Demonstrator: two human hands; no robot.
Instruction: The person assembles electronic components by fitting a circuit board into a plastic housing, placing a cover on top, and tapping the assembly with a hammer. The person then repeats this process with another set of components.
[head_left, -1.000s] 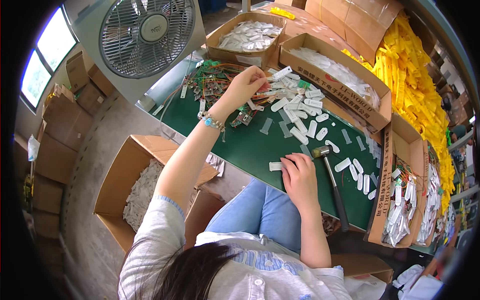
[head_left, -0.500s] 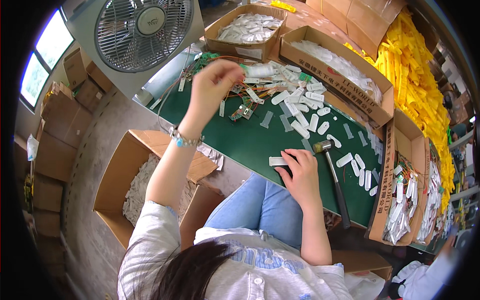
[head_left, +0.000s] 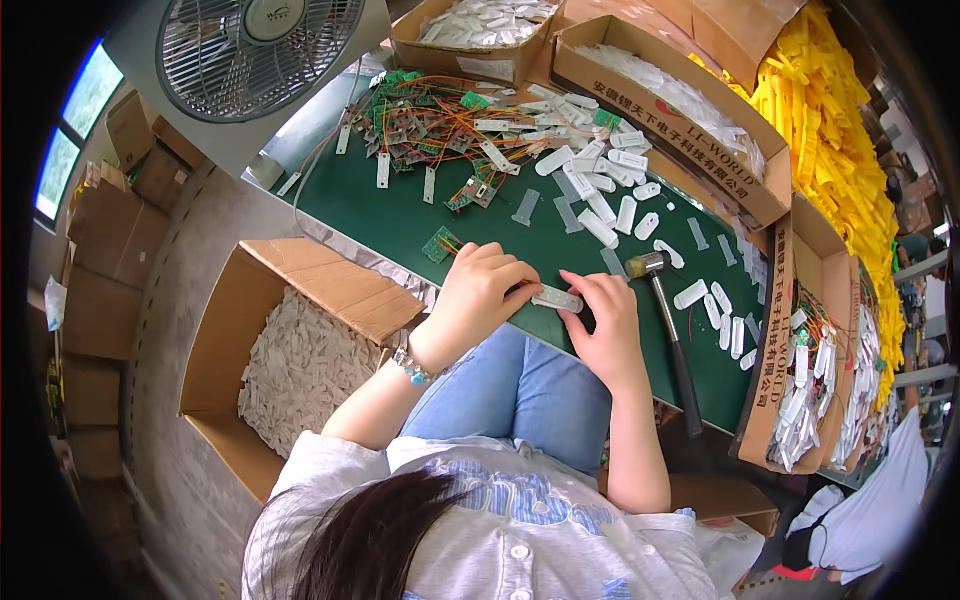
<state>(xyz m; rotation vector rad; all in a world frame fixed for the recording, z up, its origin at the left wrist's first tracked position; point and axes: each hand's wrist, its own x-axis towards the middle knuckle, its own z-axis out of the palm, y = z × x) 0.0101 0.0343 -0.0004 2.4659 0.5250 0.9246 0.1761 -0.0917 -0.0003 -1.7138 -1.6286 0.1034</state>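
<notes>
My left hand [head_left: 478,290] and my right hand [head_left: 606,325] meet at the near edge of the green table. Between them is a small white oblong plastic case [head_left: 557,298], its upper face marked with small dots. My right fingers and thumb close round its right end. At its left end my left fingertips pinch, partly hiding what they hold. Beside my left hand lies a green circuit board [head_left: 440,245] with thin wires running under the fingers. A hammer [head_left: 668,340] with a black handle rests to the right of my right hand.
Wired circuit boards [head_left: 405,125] heap at the table's far left, and white cases [head_left: 610,190] and clear strips spread rightward. Cardboard boxes of parts [head_left: 690,130] line the far and right sides. A fan [head_left: 262,50] stands far left, above an open carton [head_left: 310,370] of white pieces.
My left hand has come down from the heap to the white case in my right hand. A wired green circuit board now lies beside it. My right hand stays near the same spot.
</notes>
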